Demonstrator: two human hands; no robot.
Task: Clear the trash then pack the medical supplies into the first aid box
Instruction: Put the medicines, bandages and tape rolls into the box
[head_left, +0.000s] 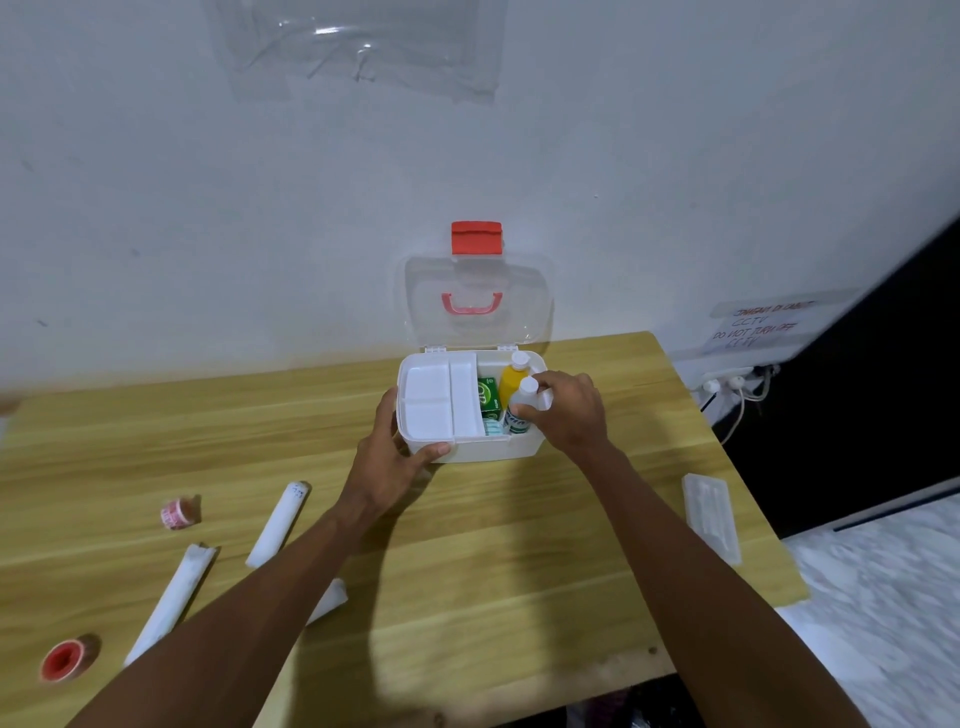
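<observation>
Worked at a box (493, 451) set on a table (467, 571) near the wall, with its clear lid (415, 291) swung up and leaning back, red latch (476, 237) on top. Gripped the box's near left corner with the left hand (392, 462): thumb curled along the front wall, fingers round the left side. Held a white bottle (522, 402) in the right hand (569, 415), fingers and thumb wrapped about its body, cap up and tilted a little, low inside the box's right half. Could not tell whether the bottle touched the box's floor. Found a yellow bottle (511, 382) just behind it, also inside, white cap toward the lid. Found a green carton (489, 397) left of the bottles, mid-box, and a teal packet (492, 427) just in front of the carton. Saw a white tray (439, 400) with three sections seated over the box's left half. Noted supplies outside the box, to the left on the table: a pink tape roll (179, 513), a red roll (66, 659) nearer the table's front edge, a white roll (278, 522) and a wrapped roll (171, 597) lying well apart from the box, and a white piece (332, 597) partly hidden under the left forearm. Noted a clear pack (711, 517) lying flat near the table's right edge, also well apart from the box.
</observation>
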